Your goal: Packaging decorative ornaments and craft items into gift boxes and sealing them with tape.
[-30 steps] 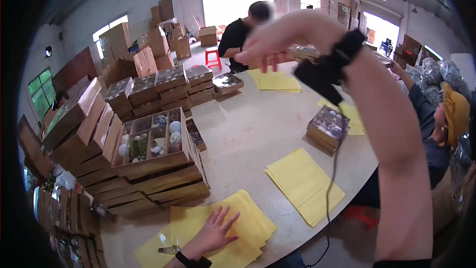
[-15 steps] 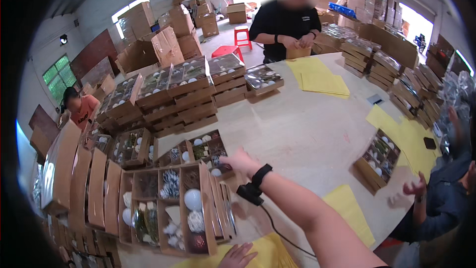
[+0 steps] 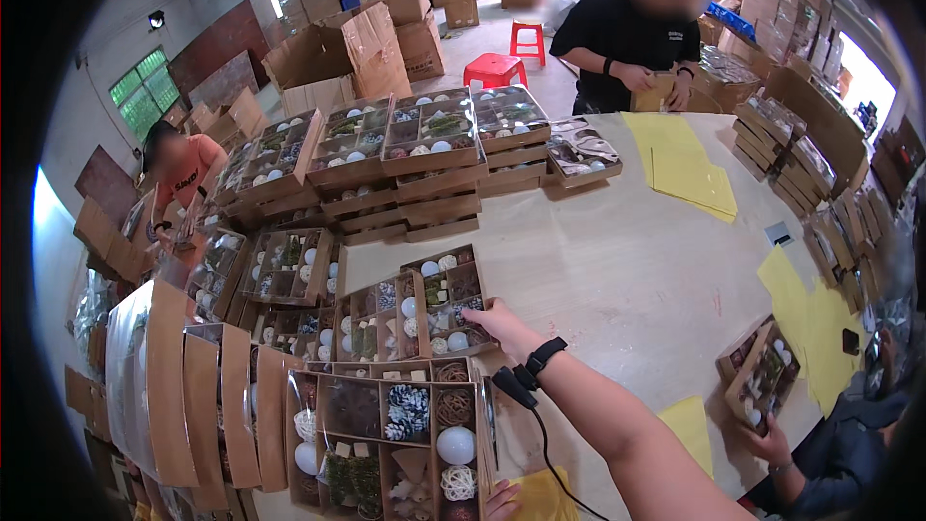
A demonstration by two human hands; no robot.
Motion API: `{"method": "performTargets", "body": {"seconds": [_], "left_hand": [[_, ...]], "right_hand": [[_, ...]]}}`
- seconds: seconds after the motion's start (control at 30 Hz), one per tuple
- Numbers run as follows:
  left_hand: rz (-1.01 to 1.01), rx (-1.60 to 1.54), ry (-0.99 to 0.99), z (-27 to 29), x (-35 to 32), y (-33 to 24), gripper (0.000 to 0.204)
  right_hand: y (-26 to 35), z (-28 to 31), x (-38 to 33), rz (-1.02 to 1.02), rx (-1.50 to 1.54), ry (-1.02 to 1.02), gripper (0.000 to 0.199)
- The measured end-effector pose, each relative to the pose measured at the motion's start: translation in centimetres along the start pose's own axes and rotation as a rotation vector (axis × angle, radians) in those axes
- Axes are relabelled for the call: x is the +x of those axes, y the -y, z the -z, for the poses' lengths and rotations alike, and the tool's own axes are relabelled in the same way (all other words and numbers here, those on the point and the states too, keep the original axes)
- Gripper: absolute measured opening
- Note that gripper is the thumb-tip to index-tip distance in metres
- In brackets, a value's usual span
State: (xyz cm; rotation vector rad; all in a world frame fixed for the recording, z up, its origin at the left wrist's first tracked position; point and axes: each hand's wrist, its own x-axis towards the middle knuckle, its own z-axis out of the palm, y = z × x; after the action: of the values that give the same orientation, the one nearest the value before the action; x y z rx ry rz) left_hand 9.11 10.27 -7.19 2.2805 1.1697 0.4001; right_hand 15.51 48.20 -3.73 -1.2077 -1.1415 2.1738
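Observation:
My right hand [image 3: 496,322] reaches across the table, fingers closed on the right edge of a cardboard box [image 3: 450,291] divided into compartments with white balls, pinecones and moss-green pieces. That box lies tilted against a similar box [image 3: 378,320] to its left. Just above the lower edge shows part of my left hand [image 3: 503,502], its fingers stretched out on yellow sheets [image 3: 546,498]. It is beside a larger-looking, clear-covered ornament box [image 3: 381,458] standing in front of me. The rest of that hand is cut off.
Stacked ornament boxes [image 3: 429,140] line the far left side; more stand on edge [image 3: 207,405] at near left. A cable runs from a black device [image 3: 516,386] at my right wrist. Co-workers stand across and at left; another at right holds an ornament box [image 3: 762,371].
My view has shifted, so the scene sits differently. My right hand now grips the box edge it was reaching over. At right, the co-worker's hand has taken hold of a box.

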Motion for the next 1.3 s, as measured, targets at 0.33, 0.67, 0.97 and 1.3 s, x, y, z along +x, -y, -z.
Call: {"method": "performTargets", "body": {"seconds": [0.33, 0.67, 0.97, 1.3], "left_hand": [[-0.026, 0.06, -0.039, -3.1, -1.5, 1.8, 0.053], [0.073, 0.199, 0.061, 2.1, 1.1, -0.6, 0.045], [-0.006, 0.165, -0.016, 1.0, 1.9, -0.8, 0.046], [0.133, 0.152, -0.055, 2.4, 1.5, -1.0, 0.042]], "right_hand": [[2.5, 3.7, -1.5, 0.27, -0.078, -0.175, 0.077], [-1.4, 19.6, -29.9, 0.738, 0.376, -1.093, 0.048], [-16.0, 33.8, -41.6, 0.38, 0.15, -1.732, 0.07], [2.2, 18.5, -35.4, 0.58, -0.778, -1.302, 0.037]]}}
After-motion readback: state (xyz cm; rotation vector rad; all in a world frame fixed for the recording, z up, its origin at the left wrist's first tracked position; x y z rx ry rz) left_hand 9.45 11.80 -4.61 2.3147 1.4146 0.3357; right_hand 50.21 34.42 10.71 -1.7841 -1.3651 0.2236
